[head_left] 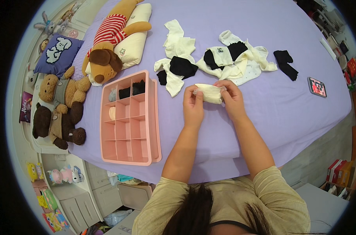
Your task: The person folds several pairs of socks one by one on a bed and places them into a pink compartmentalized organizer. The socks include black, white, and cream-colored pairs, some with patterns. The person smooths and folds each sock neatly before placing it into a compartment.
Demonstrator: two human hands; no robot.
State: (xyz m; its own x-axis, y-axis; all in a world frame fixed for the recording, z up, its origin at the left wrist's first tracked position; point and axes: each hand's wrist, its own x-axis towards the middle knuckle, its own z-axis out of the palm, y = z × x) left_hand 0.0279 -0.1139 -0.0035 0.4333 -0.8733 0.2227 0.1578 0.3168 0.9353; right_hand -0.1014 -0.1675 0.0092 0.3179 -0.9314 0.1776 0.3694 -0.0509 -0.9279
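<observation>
Between my two hands a cream sock [209,93], folded into a short bundle, is held above the bed. My left hand [194,97] pinches its left end, and my right hand [230,98] grips the right end. Just beyond lies a loose spread of white and cream socks [246,66] with black socks [183,67] among them. A separate black sock [286,64] rests farther right. To my left stands a pink divided box [124,129]. Its far row holds a grey and two black rolled socks [124,93], and a cream one [112,113] sits in the left column below.
A lilac sheet [209,147] covers the bed. A phone [316,87] lies near its right edge. A plush dog [106,58] rests on a cream pillow [135,43] at the far left, with two teddy bears [62,88] and a purple cushion [59,54] beside it.
</observation>
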